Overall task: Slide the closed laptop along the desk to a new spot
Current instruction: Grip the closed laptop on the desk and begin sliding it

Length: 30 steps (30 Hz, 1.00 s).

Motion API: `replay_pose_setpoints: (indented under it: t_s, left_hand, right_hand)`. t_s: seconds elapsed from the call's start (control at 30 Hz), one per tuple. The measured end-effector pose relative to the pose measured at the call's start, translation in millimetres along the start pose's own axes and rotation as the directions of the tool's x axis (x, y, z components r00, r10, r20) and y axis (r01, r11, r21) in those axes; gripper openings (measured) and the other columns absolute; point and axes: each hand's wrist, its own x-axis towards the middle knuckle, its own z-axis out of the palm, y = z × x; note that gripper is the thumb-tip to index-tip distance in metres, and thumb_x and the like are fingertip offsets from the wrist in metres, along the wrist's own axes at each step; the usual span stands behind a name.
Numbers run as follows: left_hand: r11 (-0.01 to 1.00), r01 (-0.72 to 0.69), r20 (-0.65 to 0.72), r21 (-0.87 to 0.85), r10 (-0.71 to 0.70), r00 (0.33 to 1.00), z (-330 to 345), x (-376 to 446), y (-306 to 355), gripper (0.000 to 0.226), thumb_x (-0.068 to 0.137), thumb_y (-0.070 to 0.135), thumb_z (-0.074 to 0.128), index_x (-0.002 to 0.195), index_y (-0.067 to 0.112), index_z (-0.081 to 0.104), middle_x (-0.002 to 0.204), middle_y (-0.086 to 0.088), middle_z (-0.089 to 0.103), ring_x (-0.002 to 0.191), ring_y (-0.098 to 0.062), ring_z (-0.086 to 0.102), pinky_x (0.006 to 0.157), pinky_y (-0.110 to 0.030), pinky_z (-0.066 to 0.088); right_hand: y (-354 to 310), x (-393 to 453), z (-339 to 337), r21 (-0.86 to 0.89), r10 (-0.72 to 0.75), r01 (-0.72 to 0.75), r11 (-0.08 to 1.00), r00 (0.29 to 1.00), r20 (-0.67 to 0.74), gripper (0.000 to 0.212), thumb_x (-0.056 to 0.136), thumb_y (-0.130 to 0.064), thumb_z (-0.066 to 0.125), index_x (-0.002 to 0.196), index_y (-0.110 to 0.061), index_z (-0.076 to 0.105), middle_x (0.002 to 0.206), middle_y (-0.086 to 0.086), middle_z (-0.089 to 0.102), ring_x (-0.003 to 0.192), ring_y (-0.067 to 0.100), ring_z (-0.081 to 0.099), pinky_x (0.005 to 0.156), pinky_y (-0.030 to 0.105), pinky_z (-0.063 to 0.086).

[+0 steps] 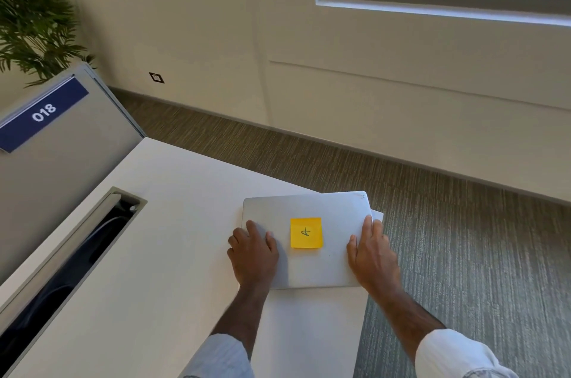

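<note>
A closed silver laptop (312, 266) lies flat at the far right corner of the white desk (173, 254), its far right corner jutting slightly past the desk edge. A yellow sticky note (306, 232) with a handwritten mark sits on the middle of its lid. My left hand (253, 254) presses flat on the lid's left side, fingers over the left edge. My right hand (372, 254) grips the laptop's right edge, fingers wrapped around it.
A long open cable slot (71, 266) runs along the desk's left side beside a grey partition (61, 161) with a blue "018" label (43, 113). The desk's right edge drops to grey carpet (463, 254). A potted plant (34, 16) stands behind the partition.
</note>
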Motion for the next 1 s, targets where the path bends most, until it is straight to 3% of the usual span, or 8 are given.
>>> replay_pose_setpoints:
  t_s: [0.13,0.3,0.47,0.7,1.0]
  left_hand:
    - [0.985,0.111,0.021,-0.129,-0.109,0.994,-0.8,5.8,7.6,0.049,0.095,0.046,0.053,0.126,0.009,0.047,0.118,-0.019,0.053,0.109,-0.037,0.05,0.083,-0.045,0.047]
    - [0.894,0.245,0.052,-0.375,-0.244,0.968,-1.4,21.5,1.9,0.045,0.089,0.044,0.065,0.118,0.014,0.049,0.116,-0.021,0.053,0.109,-0.041,0.05,0.088,-0.049,0.044]
    - [0.849,0.255,0.052,-0.463,-0.261,0.964,1.9,23.3,-5.8,0.044,0.084,0.043,0.073,0.109,0.015,0.05,0.112,-0.02,0.056,0.105,-0.041,0.052,0.086,-0.049,0.045]
    - [0.781,0.253,0.064,-0.571,-0.265,0.962,-0.1,24.6,-11.5,0.049,0.079,0.041,0.08,0.102,0.009,0.052,0.107,-0.018,0.059,0.102,-0.041,0.055,0.085,-0.046,0.046]
    - [0.684,0.187,0.103,-0.705,-0.162,0.981,-5.1,25.9,-23.6,0.037,0.08,0.037,0.081,0.075,0.012,0.054,0.073,0.002,0.063,0.072,-0.022,0.06,0.062,-0.031,0.04]
  right_hand:
    - [-0.7,0.5,-1.1,-0.01,-0.006,0.006,1.0,1.0,0.002,0.06,0.099,-0.038,0.039,0.145,-0.001,0.03,0.131,0.015,0.044,0.091,0.029,0.059,0.057,0.041,0.056]
    - [-1.3,0.2,0.4,-0.035,0.013,-0.013,0.999,1.0,0.005,0.06,0.097,-0.037,0.044,0.143,0.001,0.035,0.123,0.015,0.048,0.083,0.026,0.058,0.051,0.037,0.052]
    - [-0.6,0.8,2.4,0.0,0.012,-0.012,1.0,1.0,0.001,0.06,0.095,-0.034,0.048,0.141,0.003,0.037,0.121,0.015,0.048,0.083,0.027,0.059,0.05,0.038,0.051]
    - [3.5,1.2,1.4,0.09,0.004,-0.003,0.996,1.0,-0.01,0.067,0.096,-0.036,0.045,0.146,0.005,0.029,0.123,0.017,0.042,0.094,0.034,0.058,0.065,0.045,0.057]
    - [11.9,-1.1,-3.7,0.275,0.002,0.016,0.961,0.998,-0.063,0.078,0.092,-0.041,0.054,0.152,-0.005,0.019,0.123,0.012,0.039,0.089,0.03,0.058,0.064,0.037,0.05]
